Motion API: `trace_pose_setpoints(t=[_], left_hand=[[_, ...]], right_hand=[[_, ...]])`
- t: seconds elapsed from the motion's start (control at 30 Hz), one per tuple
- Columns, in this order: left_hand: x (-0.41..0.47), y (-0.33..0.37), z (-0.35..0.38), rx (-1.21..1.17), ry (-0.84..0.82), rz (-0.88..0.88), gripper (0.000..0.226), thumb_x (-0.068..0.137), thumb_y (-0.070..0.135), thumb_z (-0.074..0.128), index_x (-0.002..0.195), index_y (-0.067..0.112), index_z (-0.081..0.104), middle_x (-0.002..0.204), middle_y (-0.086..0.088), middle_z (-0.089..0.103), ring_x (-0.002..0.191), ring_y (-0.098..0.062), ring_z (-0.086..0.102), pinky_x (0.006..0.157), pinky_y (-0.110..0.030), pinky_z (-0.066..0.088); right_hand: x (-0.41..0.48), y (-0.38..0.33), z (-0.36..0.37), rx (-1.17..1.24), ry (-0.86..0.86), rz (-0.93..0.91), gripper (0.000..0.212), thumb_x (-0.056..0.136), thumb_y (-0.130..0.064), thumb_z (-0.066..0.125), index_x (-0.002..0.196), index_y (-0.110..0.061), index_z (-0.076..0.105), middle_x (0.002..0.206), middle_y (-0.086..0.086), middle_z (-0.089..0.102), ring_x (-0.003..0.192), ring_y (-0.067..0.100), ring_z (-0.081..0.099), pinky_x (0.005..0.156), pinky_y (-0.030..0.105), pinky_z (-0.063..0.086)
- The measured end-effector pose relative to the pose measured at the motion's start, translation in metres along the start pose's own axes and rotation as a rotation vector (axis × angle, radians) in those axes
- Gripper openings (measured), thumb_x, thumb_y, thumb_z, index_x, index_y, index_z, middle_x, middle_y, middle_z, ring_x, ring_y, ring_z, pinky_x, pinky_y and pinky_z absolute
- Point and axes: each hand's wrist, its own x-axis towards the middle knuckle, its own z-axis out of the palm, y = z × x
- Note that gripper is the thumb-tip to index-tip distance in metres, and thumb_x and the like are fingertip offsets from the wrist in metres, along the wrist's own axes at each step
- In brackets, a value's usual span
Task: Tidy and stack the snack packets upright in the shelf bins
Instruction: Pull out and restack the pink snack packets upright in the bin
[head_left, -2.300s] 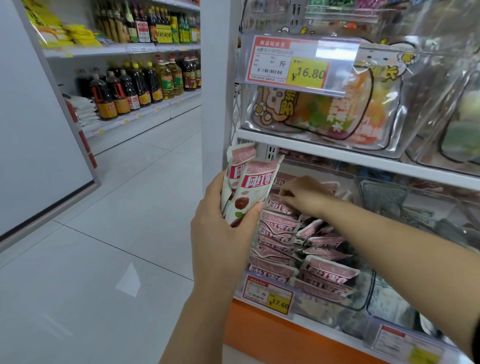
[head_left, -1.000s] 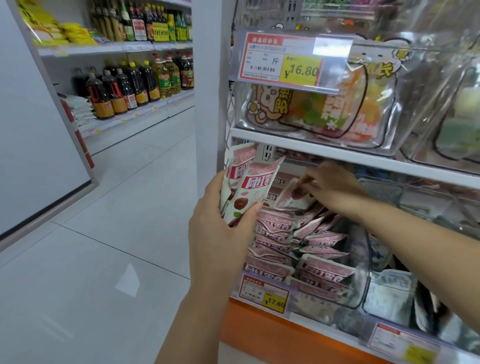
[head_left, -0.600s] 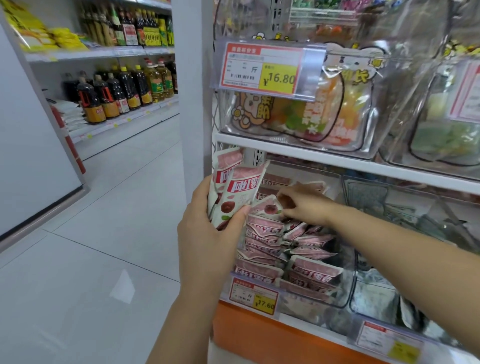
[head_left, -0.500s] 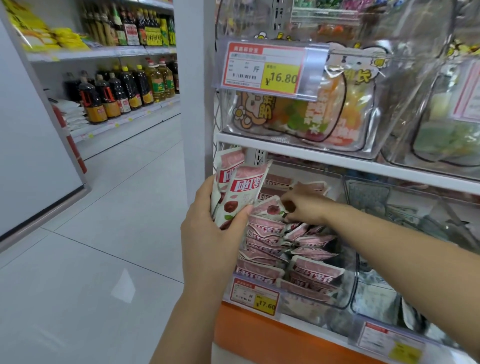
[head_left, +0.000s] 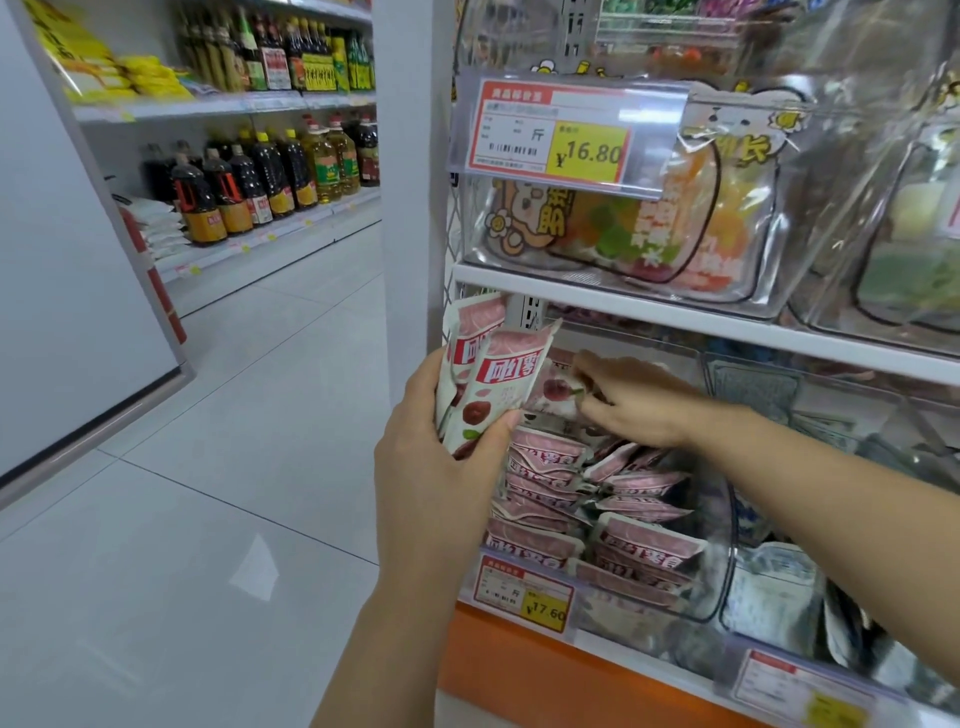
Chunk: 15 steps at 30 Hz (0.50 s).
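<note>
Wrapped round the lower halves of two tall pink-and-white foil snack packets, the left hand holds them upright and slightly fanned just outside the bin. I read this as a gathering stack, so loose packets can be squared up before they go back in standing. The right hand reaches into the clear plastic shelf bin and pinches a third packet of the same kind between thumb and fingertips, raised above the pile and close beside the held pair, probably to join them. Below it the remaining pink packets lie flat and crisscrossed in the bin — most of the tidying is not yet done. The bin sits on a white shelf above an orange base panel, with a red-and-yellow price tag clipped at its front. Overhead, past the white shelf board, another clear bin holds a colourful cartoon-printed bag. To the left stretch pale grey floor tiles and a far shelf of dark sauce bottles.
</note>
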Motion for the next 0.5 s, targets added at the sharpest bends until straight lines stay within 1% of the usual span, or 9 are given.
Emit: trace_pose_setpoints(t=[0.07,0.1,0.2,0.23,0.3,0.37,0.4,0.43,0.5], left_hand=[[0.0,0.0,0.0,0.0,0.0,-0.003,0.056,0.076,0.029,0.075,0.121,0.048,0.046,0.104,0.02,0.064,0.096,0.001,0.062,0.078,-0.029,0.057],[0.0,0.0,0.0,-0.005,0.001,-0.005,0.056,0.076,0.029,0.075,0.12,0.048,0.046,0.104,0.02,0.064,0.096,0.0,0.063,0.078,-0.029,0.057],[0.0,0.002,-0.002,-0.004,-0.003,-0.008,0.054,0.077,0.026,0.075,0.11,0.057,0.045,0.103,0.022,0.064,0.094,0.004,0.063,0.078,-0.026,0.056],[-0.001,0.003,-0.002,0.0,-0.005,-0.008,0.055,0.077,0.025,0.075,0.108,0.059,0.044,0.102,0.023,0.064,0.094,0.005,0.062,0.077,-0.024,0.056],[-0.001,0.004,-0.001,0.0,-0.007,-0.014,0.056,0.077,0.026,0.076,0.112,0.056,0.044,0.103,0.023,0.063,0.094,0.005,0.062,0.076,-0.022,0.056],[-0.001,0.001,-0.001,0.005,-0.006,-0.018,0.056,0.077,0.026,0.076,0.121,0.047,0.047,0.104,0.021,0.063,0.095,0.004,0.062,0.077,-0.024,0.056],[-0.001,0.001,0.0,0.007,-0.005,-0.019,0.057,0.077,0.027,0.076,0.123,0.044,0.047,0.105,0.021,0.063,0.096,0.004,0.062,0.077,-0.025,0.057],[-0.001,0.0,0.0,0.007,-0.004,-0.022,0.058,0.077,0.027,0.075,0.125,0.043,0.046,0.105,0.022,0.063,0.097,0.004,0.061,0.077,-0.026,0.057],[0.0,-0.001,0.001,0.012,-0.001,-0.024,0.059,0.077,0.029,0.075,0.127,0.041,0.046,0.106,0.02,0.063,0.097,0.003,0.061,0.076,-0.026,0.057]], right_hand=[[-0.001,0.005,-0.007,-0.08,0.036,-0.033,0.016,0.095,-0.032,0.046,0.1,-0.022,0.035,0.076,-0.007,0.047,0.066,0.015,0.05,0.055,0.029,0.034],[0.0,0.007,-0.009,-0.104,0.02,-0.031,0.017,0.094,-0.033,0.049,0.101,-0.022,0.037,0.078,-0.006,0.049,0.069,0.015,0.052,0.058,0.028,0.036],[0.004,0.009,-0.007,-0.141,-0.137,-0.031,0.022,0.088,-0.029,0.061,0.092,-0.023,0.04,0.077,-0.006,0.053,0.07,0.015,0.052,0.06,0.027,0.04],[0.005,0.008,-0.003,-0.124,-0.154,-0.036,0.024,0.084,-0.026,0.065,0.089,-0.023,0.042,0.077,-0.006,0.054,0.071,0.015,0.052,0.062,0.028,0.041],[0.007,0.007,0.002,0.026,-0.108,0.019,0.023,0.081,-0.016,0.068,0.091,-0.023,0.048,0.083,-0.006,0.058,0.078,0.014,0.056,0.07,0.029,0.045],[0.009,0.007,0.007,0.147,-0.026,0.103,0.017,0.084,-0.018,0.067,0.095,-0.022,0.054,0.086,-0.006,0.061,0.079,0.011,0.059,0.07,0.026,0.047],[0.011,0.008,0.01,0.105,-0.002,0.127,0.011,0.087,-0.024,0.063,0.094,-0.02,0.056,0.086,-0.005,0.062,0.076,0.012,0.06,0.067,0.025,0.046],[0.013,0.01,0.012,0.013,-0.004,0.143,0.012,0.09,-0.031,0.059,0.091,-0.019,0.058,0.085,-0.003,0.063,0.073,0.014,0.059,0.063,0.025,0.044],[0.021,0.011,0.016,-0.109,-0.043,0.159,0.02,0.093,-0.035,0.053,0.087,-0.017,0.058,0.085,0.002,0.064,0.069,0.015,0.057,0.06,0.027,0.039]])
